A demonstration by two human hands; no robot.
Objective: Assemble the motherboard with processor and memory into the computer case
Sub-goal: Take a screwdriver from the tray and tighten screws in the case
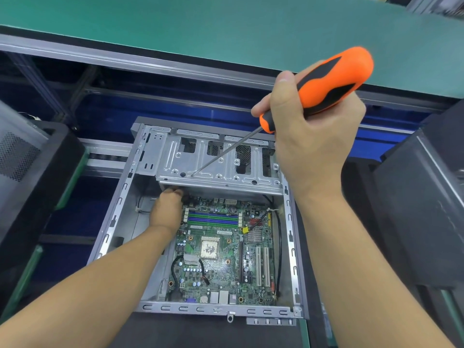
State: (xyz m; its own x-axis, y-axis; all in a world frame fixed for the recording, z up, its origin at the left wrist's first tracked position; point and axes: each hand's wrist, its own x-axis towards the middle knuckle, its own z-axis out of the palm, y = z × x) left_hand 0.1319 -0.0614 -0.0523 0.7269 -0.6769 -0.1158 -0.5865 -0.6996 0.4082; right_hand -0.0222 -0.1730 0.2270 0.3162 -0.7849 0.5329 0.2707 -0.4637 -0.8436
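Green matting point(175, 28) covers the bench beyond an open computer case point(118, 204). The person's right hand point(308, 136) grips the orange-and-black handle of a screwdriver point(331, 81) above the case, its shaft slanting down with the tip over the metal drive cage point(200, 159). The left hand point(167, 209) reaches inside at the motherboard's point(218, 280) far left corner, its fingers tucked under the cage edge, so any hold cannot be told. The motherboard lies flat on the case floor, with the processor point(209, 250) mid-board and the memory slots point(213, 219) beyond it.
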